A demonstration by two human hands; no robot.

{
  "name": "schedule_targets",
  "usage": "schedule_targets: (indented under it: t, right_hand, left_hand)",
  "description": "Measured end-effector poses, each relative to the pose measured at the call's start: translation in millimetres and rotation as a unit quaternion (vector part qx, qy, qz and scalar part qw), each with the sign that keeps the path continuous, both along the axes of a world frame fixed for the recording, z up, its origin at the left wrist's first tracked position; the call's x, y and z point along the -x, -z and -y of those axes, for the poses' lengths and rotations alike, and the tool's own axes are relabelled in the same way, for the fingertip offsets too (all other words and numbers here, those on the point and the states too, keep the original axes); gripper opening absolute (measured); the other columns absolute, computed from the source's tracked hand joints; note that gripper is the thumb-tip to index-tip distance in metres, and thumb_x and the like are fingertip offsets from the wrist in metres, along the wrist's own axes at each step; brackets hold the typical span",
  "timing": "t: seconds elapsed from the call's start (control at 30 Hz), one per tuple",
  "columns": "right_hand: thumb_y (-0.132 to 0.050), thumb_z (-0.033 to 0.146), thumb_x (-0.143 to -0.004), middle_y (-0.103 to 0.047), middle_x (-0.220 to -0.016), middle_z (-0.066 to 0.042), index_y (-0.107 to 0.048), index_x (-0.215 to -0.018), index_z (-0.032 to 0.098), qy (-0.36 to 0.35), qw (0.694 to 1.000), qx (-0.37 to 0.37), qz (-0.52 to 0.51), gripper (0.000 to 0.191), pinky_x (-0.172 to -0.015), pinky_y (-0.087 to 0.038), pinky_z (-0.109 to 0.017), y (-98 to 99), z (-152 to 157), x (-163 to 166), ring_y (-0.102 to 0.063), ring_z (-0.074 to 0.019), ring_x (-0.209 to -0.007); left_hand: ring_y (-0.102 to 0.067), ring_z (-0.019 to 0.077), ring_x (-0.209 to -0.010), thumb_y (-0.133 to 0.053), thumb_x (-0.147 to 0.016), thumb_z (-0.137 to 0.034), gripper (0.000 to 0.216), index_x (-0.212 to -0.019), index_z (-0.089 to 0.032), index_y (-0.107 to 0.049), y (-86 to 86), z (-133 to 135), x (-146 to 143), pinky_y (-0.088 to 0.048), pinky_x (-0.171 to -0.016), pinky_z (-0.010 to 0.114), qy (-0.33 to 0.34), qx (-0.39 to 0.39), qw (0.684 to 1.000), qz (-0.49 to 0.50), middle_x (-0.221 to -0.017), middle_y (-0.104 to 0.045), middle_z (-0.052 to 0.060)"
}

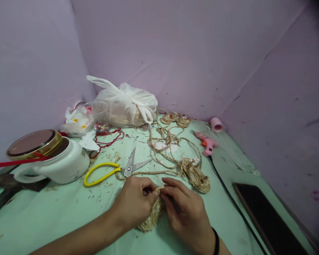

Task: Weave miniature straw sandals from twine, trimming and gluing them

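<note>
Between my hands is a flat piece of braided straw cord [150,220], its lower part near the table surface. My left hand [135,200] pinches its upper edge from the left, thumb and fingers closed. From the right, my right hand [184,209] grips the same edge with thumb and forefinger; a black band circles that wrist. Just beyond my hands lie yellow-handled scissors [117,171] with blades apart. A coiled straw-cord piece [196,175] with white beads rests to the right, and loose straw cord [162,150] trails behind it.
A pink glue gun [207,143] with a black cable and a dark phone [268,219] lie right. On the left stand a white mug [69,164] with a round lid and a hammer [5,194]. Farther back are a tied plastic bag [124,106], red thread [108,141] and a pink roll [217,124].
</note>
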State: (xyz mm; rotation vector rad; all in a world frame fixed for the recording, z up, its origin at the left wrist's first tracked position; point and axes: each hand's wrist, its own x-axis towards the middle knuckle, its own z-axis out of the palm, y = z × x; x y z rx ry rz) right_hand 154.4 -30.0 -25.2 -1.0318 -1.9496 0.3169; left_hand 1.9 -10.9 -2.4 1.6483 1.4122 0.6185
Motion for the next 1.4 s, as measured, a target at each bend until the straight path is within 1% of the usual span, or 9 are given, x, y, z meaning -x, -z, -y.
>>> schedule_targets:
  t: [0.1,0.2,0.43,0.57,0.77,0.9,1.03,1.23,1.4]
  right_hand:
    - [-0.055,0.006,-0.071,-0.066,-0.087,-0.012,-0.061,-0.078,0.015,0.016,1.000,0.013,-0.016,0.013,-0.069,-0.052,-0.030,-2.8,-2,4,-0.064,-0.0195,-0.081]
    - [-0.056,0.010,-0.069,-0.065,-0.081,-0.008,-0.059,-0.068,0.017,0.038,0.991,0.087,-0.097,0.008,-0.066,-0.052,-0.028,-5.5,-5,5,-0.063,-0.0174,-0.074]
    - [-0.058,0.015,-0.066,-0.066,-0.099,-0.010,-0.058,-0.059,0.018,0.035,0.930,0.278,-0.237,0.008,-0.077,-0.049,-0.034,-12.0,-9,6,-0.063,-0.0222,-0.088]
    - [-0.060,0.018,-0.064,-0.069,-0.078,-0.008,-0.061,-0.060,0.017,0.026,0.913,0.331,-0.235,0.005,-0.068,-0.050,-0.031,-15.3,-7,12,-0.064,-0.0201,-0.074]
    - [-0.061,0.018,-0.063,-0.069,-0.071,-0.005,-0.062,-0.060,0.017,0.003,0.895,0.356,-0.270,0.003,-0.062,-0.049,-0.026,-17.7,-5,15,-0.062,-0.0166,-0.067]
    - [-0.061,0.021,-0.064,-0.069,-0.077,-0.007,-0.058,-0.060,0.017,0.001,0.878,0.364,-0.309,0.006,-0.066,-0.048,-0.028,-18.5,-6,15,-0.062,-0.0177,-0.072]
    - [-0.060,0.022,-0.067,-0.067,-0.090,-0.010,-0.056,-0.061,0.017,-0.016,0.885,0.349,-0.307,0.008,-0.075,-0.046,-0.032,-16.5,-7,15,-0.062,-0.0204,-0.083]
    - [-0.060,0.020,-0.066,-0.066,-0.099,-0.011,-0.056,-0.060,0.018,-0.015,0.892,0.353,-0.282,0.007,-0.082,-0.042,-0.034,-18.7,-8,11,-0.058,-0.0229,-0.096]
    - [-0.057,0.014,-0.065,-0.068,-0.092,-0.008,-0.056,-0.059,0.018,-0.023,0.909,0.337,-0.245,0.007,-0.077,-0.045,-0.031,-18.2,-6,8,-0.061,-0.0203,-0.087]
  left_hand:
    - [-0.054,0.0146,-0.060,-0.049,-0.071,-0.022,0.018,-0.066,-0.014,-0.065,1.2,0,0,-0.039,-0.055,0.023,0.012,-0.012,1.000,0.018,-0.061,-0.062,0.002]
    - [-0.054,0.0145,-0.061,-0.049,-0.072,-0.024,0.018,-0.069,-0.015,-0.064,1.9,1,1,-0.040,-0.056,0.023,0.013,-0.018,0.999,0.028,-0.063,-0.062,0.002]
    - [-0.050,0.0120,-0.058,-0.050,-0.070,-0.023,0.012,-0.067,-0.014,-0.058,-1.6,1,2,-0.038,-0.053,0.021,0.004,-0.027,0.999,0.028,-0.061,-0.057,0.000]
    - [-0.049,0.0118,-0.055,-0.048,-0.067,-0.020,0.015,-0.066,-0.013,-0.061,-9.1,-1,4,-0.036,-0.050,0.021,0.031,-0.029,0.999,-0.017,-0.057,-0.057,0.000]
    - [-0.045,0.0108,-0.048,-0.043,-0.061,-0.015,0.019,-0.056,-0.014,-0.062,-28.3,-7,11,-0.030,-0.044,0.021,0.112,-0.084,0.978,-0.156,-0.049,-0.052,0.000]
    - [-0.040,0.0091,-0.042,-0.043,-0.059,-0.016,0.015,-0.054,-0.016,-0.058,-35.3,-11,12,-0.026,-0.038,0.020,0.140,-0.073,0.971,-0.179,-0.045,-0.046,-0.002]
    - [-0.035,0.0084,-0.041,-0.045,-0.056,-0.016,0.011,-0.052,-0.015,-0.056,-37.5,-16,9,-0.023,-0.036,0.020,0.148,-0.061,0.968,-0.195,-0.043,-0.043,-0.003]
    - [-0.038,0.0087,-0.045,-0.046,-0.055,-0.019,0.014,-0.056,-0.014,-0.058,-30.8,-22,9,-0.028,-0.040,0.020,0.122,0.000,0.985,-0.125,-0.047,-0.046,-0.003]
    - [-0.041,0.0090,-0.046,-0.046,-0.052,-0.018,0.013,-0.056,-0.014,-0.057,-24.6,-28,12,-0.030,-0.040,0.019,0.108,0.042,0.990,-0.079,-0.047,-0.046,-0.004]
